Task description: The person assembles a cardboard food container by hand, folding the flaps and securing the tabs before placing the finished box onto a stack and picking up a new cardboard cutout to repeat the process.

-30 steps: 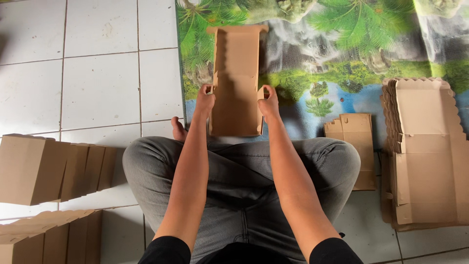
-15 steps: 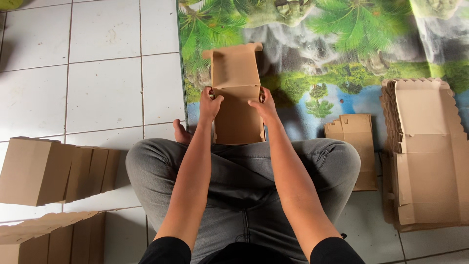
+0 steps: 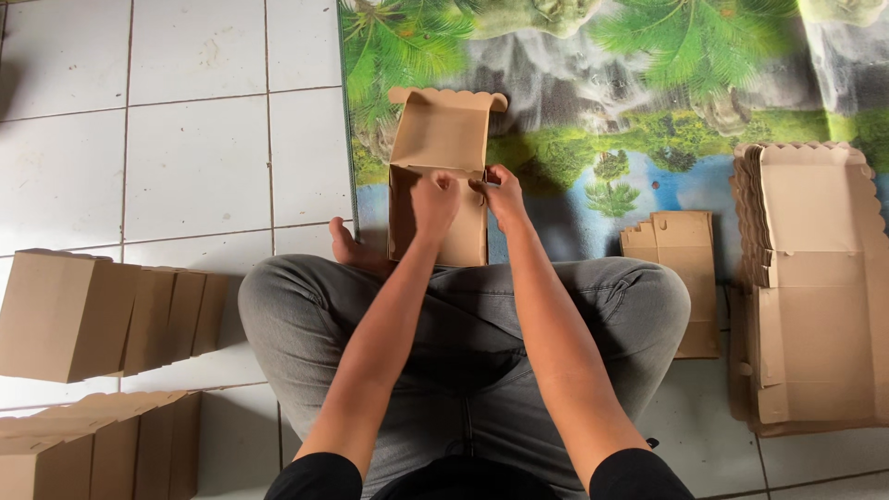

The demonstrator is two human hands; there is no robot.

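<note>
A brown cardboard box (image 3: 443, 139) stands half-formed in front of my crossed legs, its scalloped lid flap tipped up and back. My left hand (image 3: 433, 200) presses on the box's front wall with fingers curled over the top edge. My right hand (image 3: 501, 195) pinches the box's upper right corner. Both forearms reach forward over my grey trousers. The box rests on a printed mat (image 3: 602, 120) with palm trees and rocks.
A tall stack of flat box blanks (image 3: 815, 287) lies at the right. A smaller pile of cardboard pieces (image 3: 681, 250) sits beside my right knee. Folded finished boxes (image 3: 102, 315) stand in rows on the white floor tiles (image 3: 185, 139) at the left.
The flat blank has been raised into a box shape and its lid flap has swung up. Both hands moved from its sides to its front top edge.
</note>
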